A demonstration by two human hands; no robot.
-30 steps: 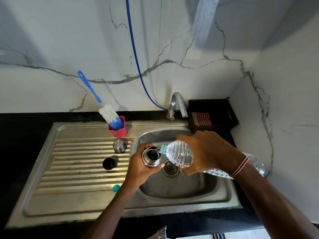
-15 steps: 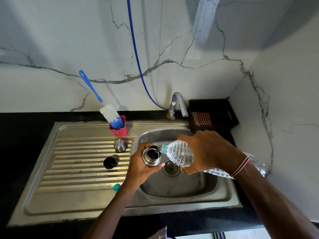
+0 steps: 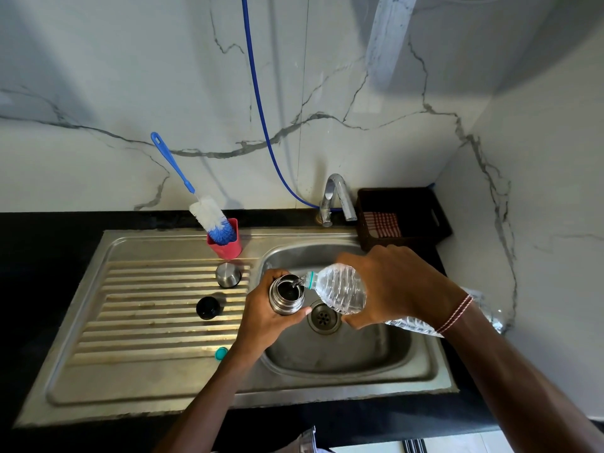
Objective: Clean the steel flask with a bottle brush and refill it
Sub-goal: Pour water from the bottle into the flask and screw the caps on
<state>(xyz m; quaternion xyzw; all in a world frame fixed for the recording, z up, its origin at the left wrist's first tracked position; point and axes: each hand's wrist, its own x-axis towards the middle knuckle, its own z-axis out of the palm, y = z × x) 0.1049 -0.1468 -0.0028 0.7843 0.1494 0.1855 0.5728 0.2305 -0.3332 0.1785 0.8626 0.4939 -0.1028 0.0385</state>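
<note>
Over the steel sink's basin (image 3: pixel 327 358), a left hand (image 3: pixel 264 322) curls its fingers round a smooth steel flask (image 3: pixel 285 301) with a ribbed neck. The flask is held upright and uncapped at 10 o'clock of the drain (image 3: pixel 323 318). From the flask's 3 o'clock, a right hand (image 3: pixel 392 289) clamps a crinkled clear plastic bottle (image 3: pixel 340 289), tipped so its teal-ringed neck meets the flask's rim. Any stream is hard to make out. Hand and wrist hide the bottle's middle, and its base blurs against the marble wall. On the ridged drainboard (image 3: pixel 147 322), at the flask's 9 to 10 o'clock, stand a round steel cap (image 3: pixel 227 274) and a black stopper (image 3: pixel 207 308). A small teal cap (image 3: pixel 221 353) lies at 7 o'clock. At 11 o'clock a blue-handled brush (image 3: pixel 209 214) with white and blue bristles leans in a red cup (image 3: pixel 227 248). At 1 o'clock are a curved tap (image 3: pixel 333 197) and a dark basket (image 3: pixel 392 194) holding a checked cloth (image 3: pixel 381 223).
</note>
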